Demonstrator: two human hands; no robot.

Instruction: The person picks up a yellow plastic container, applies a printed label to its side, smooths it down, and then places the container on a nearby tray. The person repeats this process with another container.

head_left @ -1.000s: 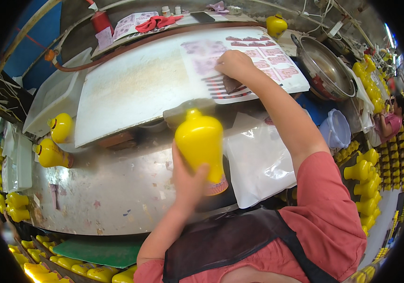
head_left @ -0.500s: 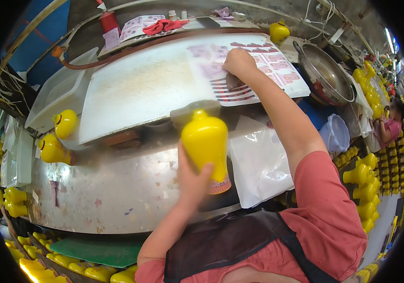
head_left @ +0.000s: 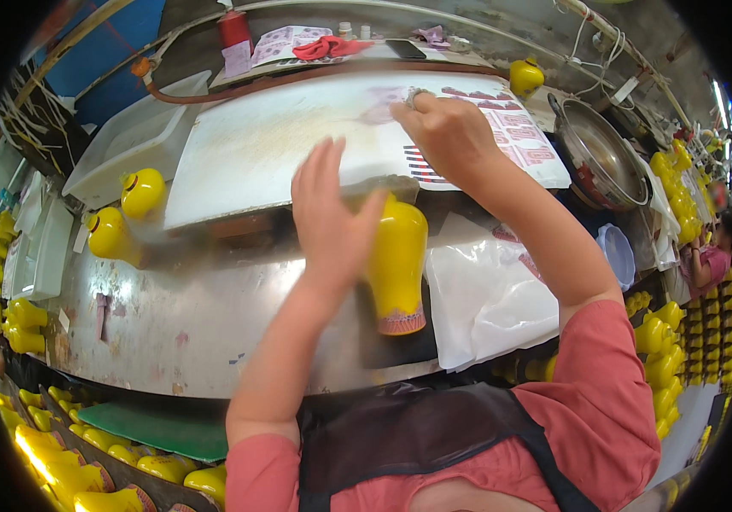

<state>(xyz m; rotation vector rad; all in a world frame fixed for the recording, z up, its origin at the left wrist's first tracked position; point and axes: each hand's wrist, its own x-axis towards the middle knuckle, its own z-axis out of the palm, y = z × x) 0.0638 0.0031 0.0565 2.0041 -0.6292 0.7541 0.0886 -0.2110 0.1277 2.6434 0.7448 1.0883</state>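
Hand, left (head_left: 329, 218) | splayed beside yellow vase (head_left: 400, 264) | right hand (head_left: 453, 138) curled (hold unclear)

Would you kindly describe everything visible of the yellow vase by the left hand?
The yellow vase looks glossy, perhaps ceramic, tapering from broad shoulders to a foot with a pinkish patterned band. The foot points down the picture. The left hand hides part of its upper left; whether they touch, or it stands upright, is unclear.

Holds the left hand (head_left: 327, 224) open and slightly blurred at eleven o'clock, with fingers (head_left: 320, 168) extended toward twelve and thumb (head_left: 373, 209) toward one; curls the right hand (head_left: 455, 141) at one o'clock, with the right forearm (head_left: 545, 224) slanting in from three.
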